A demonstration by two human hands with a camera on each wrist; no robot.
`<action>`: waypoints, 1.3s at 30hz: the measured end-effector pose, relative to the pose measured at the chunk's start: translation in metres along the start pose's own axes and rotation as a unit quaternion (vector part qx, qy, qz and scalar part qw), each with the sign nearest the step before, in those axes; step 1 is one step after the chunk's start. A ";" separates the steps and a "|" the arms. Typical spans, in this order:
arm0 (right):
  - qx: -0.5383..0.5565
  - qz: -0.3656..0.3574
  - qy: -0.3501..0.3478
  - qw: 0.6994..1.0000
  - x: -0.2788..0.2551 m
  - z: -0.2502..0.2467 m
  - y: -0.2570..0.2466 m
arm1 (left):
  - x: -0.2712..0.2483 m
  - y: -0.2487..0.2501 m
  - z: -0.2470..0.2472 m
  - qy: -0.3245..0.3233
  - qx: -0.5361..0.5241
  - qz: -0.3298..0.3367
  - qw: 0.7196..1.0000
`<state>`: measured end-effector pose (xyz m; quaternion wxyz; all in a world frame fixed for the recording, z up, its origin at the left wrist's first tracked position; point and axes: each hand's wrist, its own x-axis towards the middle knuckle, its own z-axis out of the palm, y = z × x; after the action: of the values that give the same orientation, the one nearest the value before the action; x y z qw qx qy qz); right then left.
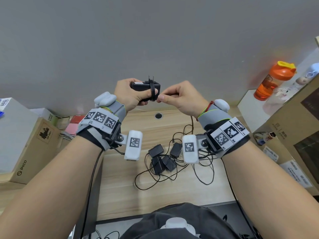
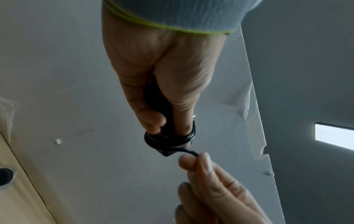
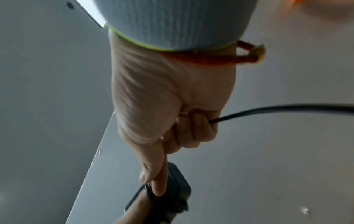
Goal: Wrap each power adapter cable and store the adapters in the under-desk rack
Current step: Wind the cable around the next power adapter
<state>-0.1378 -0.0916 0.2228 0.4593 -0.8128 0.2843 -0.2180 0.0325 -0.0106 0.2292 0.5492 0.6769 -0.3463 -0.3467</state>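
Clearly light and rigid, the adapter [image 1: 144,88] sits clasped in the left hand [image 1: 131,94] while the right hand [image 1: 179,97] pinches its thin, springy cable [image 2: 188,151], best held close to the coils.

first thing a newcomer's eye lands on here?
The two raised hands in mid-frame: the left hand grips a black power adapter with cable loops around it, and the right hand pinches the free cable beside it. Below them, a tangle of unwrapped adapters lies on the wooden desk. An orange bottle stands out at far right.
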 end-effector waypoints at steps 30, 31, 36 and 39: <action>0.124 0.026 0.090 0.988 0.015 0.013 0.031 | -0.015 0.019 0.018 -0.111 -0.052 0.009 0.992; 0.115 0.029 0.079 0.990 0.014 0.017 0.033 | -0.015 0.019 0.019 -0.100 -0.064 0.011 0.993; 0.096 0.052 -0.013 0.994 0.007 0.029 0.034 | -0.007 0.014 0.017 -0.032 -0.099 0.012 0.995; 0.099 0.073 -0.046 0.991 0.004 0.033 0.031 | -0.001 0.007 0.014 0.014 -0.098 0.009 0.995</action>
<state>-0.1231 -0.0867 0.1805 0.5650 -0.7495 0.2981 -0.1736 0.0194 -0.0174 0.2344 0.6207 0.6218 -0.3087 -0.3645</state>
